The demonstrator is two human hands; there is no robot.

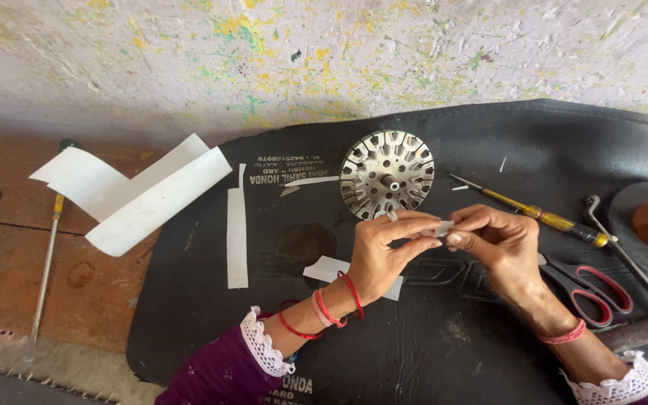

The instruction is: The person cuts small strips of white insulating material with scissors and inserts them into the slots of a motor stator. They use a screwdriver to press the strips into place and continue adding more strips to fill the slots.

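Observation:
My left hand (384, 251) and my right hand (493, 244) meet over a black mat (444, 352), both pinching a small white paper piece (441, 228) between thumbs and fingertips. Just beyond my hands lies a round slotted metal disc (387, 174) with a short shaft in its middle. A white paper scrap (325, 268) rests on the mat under my left wrist. A ring sits on a left finger, and red bangles circle both wrists.
A long white paper strip (237, 229) and wide folded white strips (140, 195) lie to the left. A yellow-handled screwdriver (541, 218), red-handled scissors (590, 289) and a bent metal rod (631, 259) lie to the right. Another screwdriver (46, 262) rests on the brick floor at left.

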